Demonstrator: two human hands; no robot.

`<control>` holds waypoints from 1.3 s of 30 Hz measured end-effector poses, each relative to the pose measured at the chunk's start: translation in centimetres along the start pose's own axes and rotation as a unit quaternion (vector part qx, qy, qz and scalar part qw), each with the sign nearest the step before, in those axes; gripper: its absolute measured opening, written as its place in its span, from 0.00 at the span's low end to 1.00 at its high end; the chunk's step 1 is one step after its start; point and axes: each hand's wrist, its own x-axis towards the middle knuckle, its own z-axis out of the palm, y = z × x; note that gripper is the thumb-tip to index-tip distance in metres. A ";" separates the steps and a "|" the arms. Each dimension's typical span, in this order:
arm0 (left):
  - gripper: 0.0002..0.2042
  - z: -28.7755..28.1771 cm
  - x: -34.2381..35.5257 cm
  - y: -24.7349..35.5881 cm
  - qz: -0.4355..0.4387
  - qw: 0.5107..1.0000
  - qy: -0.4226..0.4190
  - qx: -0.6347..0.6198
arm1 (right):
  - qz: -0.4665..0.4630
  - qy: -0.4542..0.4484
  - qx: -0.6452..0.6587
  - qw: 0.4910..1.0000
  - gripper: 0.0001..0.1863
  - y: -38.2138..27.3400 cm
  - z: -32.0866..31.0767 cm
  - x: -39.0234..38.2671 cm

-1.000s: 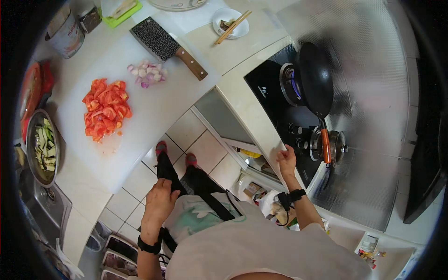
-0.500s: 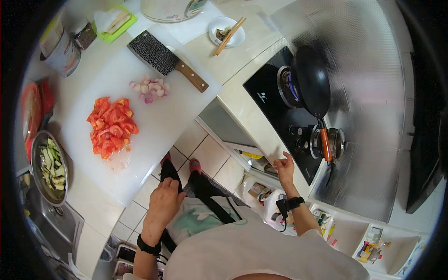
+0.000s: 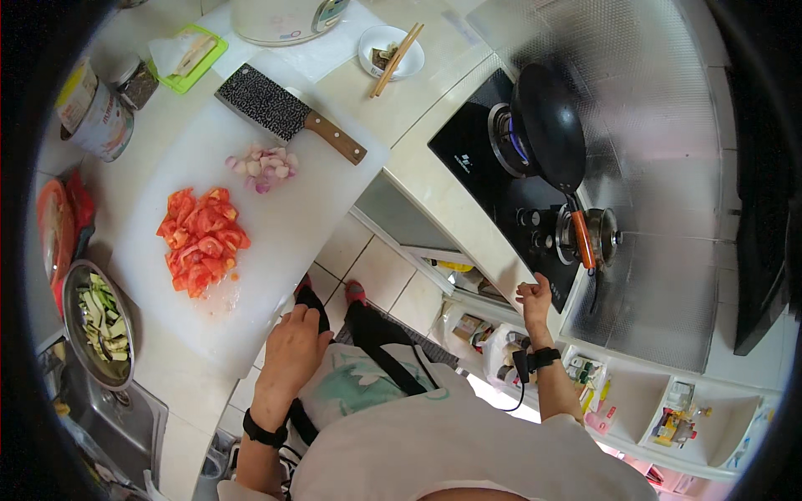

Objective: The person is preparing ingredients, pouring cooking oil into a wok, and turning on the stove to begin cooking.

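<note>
My left hand hangs by the near edge of a white cutting board, fingers loosely bent and apart, with nothing visible in them. On the board lie chopped tomato, pale purple chopped pieces and a wood-handled cleaver. My right hand is open with curled fingers, near the front edge of the black gas hob, below the orange handle of a black wok. The wok sits over a blue flame; a lidded steel pot is beside its handle.
At left are a steel bowl of cut vegetables, a sink, a tin and a jar. Behind stand a small bowl with chopsticks and a white appliance. Low shelves hold packages at lower right.
The camera view has shifted slightly. My right hand has moved a little rightward relative to the hob, and my left hand stays low by the board. The food, cleaver and wok look unmoved.
</note>
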 end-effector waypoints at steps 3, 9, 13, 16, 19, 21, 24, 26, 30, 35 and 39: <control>0.13 -0.1 -0.3 -0.3 -0.005 1.000 0.021 0.004 | 0.014 0.034 0.010 0.999 0.28 0.0 -0.5 0.7; 0.13 0.7 -0.3 -0.7 -0.001 1.000 0.018 0.014 | -0.018 0.035 -0.019 0.999 0.29 -1.4 -0.9 4.1; 0.13 1.2 -0.1 -0.3 -0.016 1.000 0.025 0.012 | -0.035 0.032 -0.032 0.998 0.29 -2.4 -1.5 6.8; 0.12 1.3 0.0 0.4 -0.040 0.999 0.026 0.005 | -0.038 0.026 -0.023 0.999 0.30 -2.4 -1.5 9.1; 0.12 2.0 0.0 1.2 -0.038 0.998 0.041 0.006 | 0.016 0.038 0.004 0.999 0.35 -2.5 -0.8 11.1; 0.13 2.3 0.1 1.8 -0.039 0.998 0.039 0.004 | 0.033 0.043 0.015 0.998 0.37 -3.2 0.3 12.0; 0.13 2.7 0.1 2.4 -0.066 0.997 0.025 -0.004 | 0.045 0.050 0.037 0.997 0.41 -3.8 1.7 13.2; 0.13 3.2 -0.2 2.4 -0.073 0.997 0.031 -0.003 | 0.038 0.049 0.047 0.997 0.43 -3.6 2.3 14.2; 0.17 3.2 -0.6 2.9 -0.113 0.993 0.003 -0.028 | 0.019 0.077 0.017 0.997 0.43 -1.1 2.9 17.3; 0.17 3.4 -0.7 3.0 -0.118 0.992 0.008 -0.036 | 0.021 0.139 -0.057 0.988 0.40 2.9 2.8 21.8; 0.14 4.3 -1.2 2.5 -0.100 0.993 0.057 -0.008 | -0.009 0.131 -0.036 0.991 0.35 1.8 3.8 21.3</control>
